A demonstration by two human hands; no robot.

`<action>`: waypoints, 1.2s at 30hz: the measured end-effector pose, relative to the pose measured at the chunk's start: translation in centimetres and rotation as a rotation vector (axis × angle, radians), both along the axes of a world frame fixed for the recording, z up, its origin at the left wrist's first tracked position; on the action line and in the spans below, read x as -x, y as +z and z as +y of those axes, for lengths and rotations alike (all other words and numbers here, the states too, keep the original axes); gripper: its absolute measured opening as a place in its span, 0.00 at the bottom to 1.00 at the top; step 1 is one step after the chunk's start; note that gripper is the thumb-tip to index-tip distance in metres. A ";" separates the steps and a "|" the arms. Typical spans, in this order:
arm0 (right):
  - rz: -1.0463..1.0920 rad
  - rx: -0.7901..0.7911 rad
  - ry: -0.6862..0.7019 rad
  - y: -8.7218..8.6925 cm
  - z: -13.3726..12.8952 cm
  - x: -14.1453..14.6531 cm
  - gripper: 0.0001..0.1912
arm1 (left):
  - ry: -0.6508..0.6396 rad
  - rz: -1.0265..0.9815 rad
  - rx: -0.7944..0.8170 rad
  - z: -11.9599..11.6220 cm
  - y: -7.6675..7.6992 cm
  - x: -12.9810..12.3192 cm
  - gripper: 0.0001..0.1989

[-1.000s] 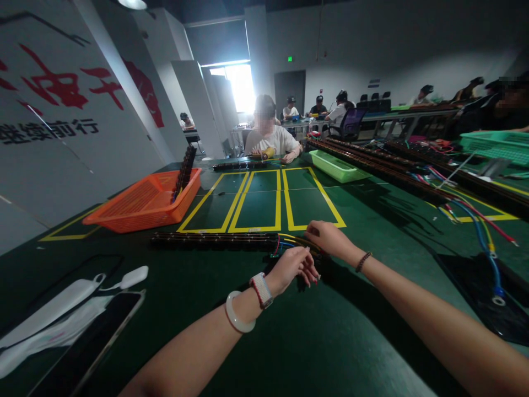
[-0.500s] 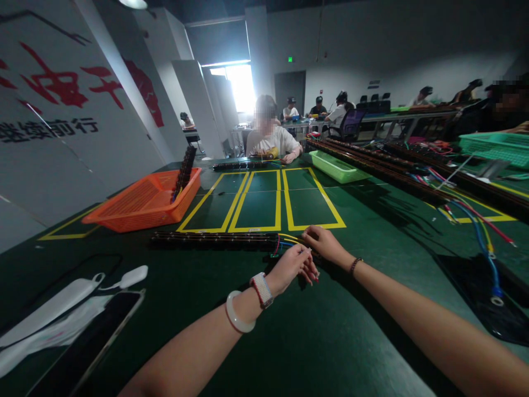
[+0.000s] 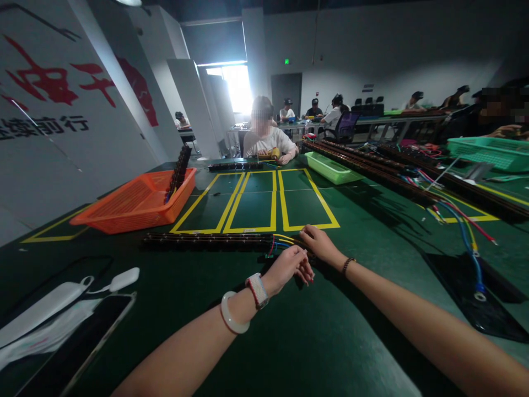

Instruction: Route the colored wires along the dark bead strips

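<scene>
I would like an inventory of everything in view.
Table: one, green, foreground
Near strip: one, black, foreground centre
Wires: several, multicoloured, strip's end
Large basket: one, orange, left
Leaning strip: one, dark, in large basket
Small basket: one, green, right of centre
Mesh basket: one, teal, right
Long strips: several, dark, right
Taped frames: several, yellow, on table
Pad: one, black, right
Phone-like slab: one, black, near left
Loose items: several, white, left
People: several, white or black tops, background
Purple chair: one, purple, background
Window: one, white, background
Lettering: one group, red-black, left wall
Left hand: one, bare, near wires
Right hand: one, bare, at wires
</scene>
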State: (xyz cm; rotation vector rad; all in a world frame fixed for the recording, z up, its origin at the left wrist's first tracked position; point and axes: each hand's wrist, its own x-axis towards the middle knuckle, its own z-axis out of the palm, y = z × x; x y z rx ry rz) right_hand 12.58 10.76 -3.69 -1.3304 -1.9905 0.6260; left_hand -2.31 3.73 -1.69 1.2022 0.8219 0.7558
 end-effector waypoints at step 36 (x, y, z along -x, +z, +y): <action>-0.549 -0.168 -0.007 4.0 -2.9 1.8 0.13 | 0.081 -0.386 0.352 1.2 -0.4 0.6 0.18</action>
